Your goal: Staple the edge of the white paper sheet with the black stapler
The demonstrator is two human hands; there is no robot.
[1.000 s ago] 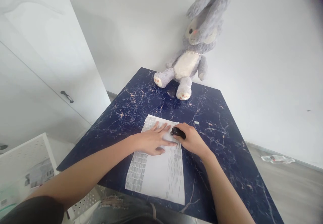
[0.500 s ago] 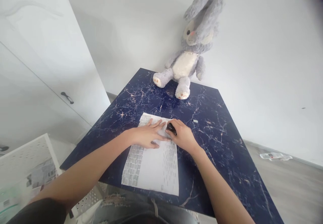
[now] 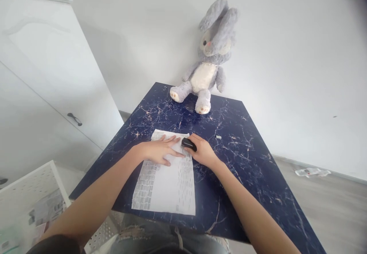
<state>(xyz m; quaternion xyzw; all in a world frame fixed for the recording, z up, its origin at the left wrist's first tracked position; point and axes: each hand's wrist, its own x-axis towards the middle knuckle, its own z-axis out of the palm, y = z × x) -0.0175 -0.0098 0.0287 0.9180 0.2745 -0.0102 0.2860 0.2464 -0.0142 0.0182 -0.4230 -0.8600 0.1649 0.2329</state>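
Note:
A printed sheet of paper (image 3: 168, 191), perhaps several sheets together, lies on the dark blue marbled table (image 3: 229, 193). Across its upper part my left hand (image 3: 160, 151) rests flat, fingers spread and holding nothing. My right hand (image 3: 203, 151) is closed around a small black stapler (image 3: 189, 144) at the paper's upper right edge. The stapler's front end points left over the paper, close to my left fingertips. Whether its jaws touch the paper I cannot tell. A small pale piece (image 3: 218, 136), too small to name, lies to the right of the stapler.
A grey plush rabbit (image 3: 205, 76) sits at the table's far edge against the wall. On the left stand a white cabinet (image 3: 51, 74) and a white perforated basket (image 3: 28, 179) with things in it. Clear plastic packaging (image 3: 312, 172) lies on the floor at right.
My right hand has turned the stapler, so more of its black body shows, now pointing left. My left hand stays spread on the paper. The view has shifted slightly.

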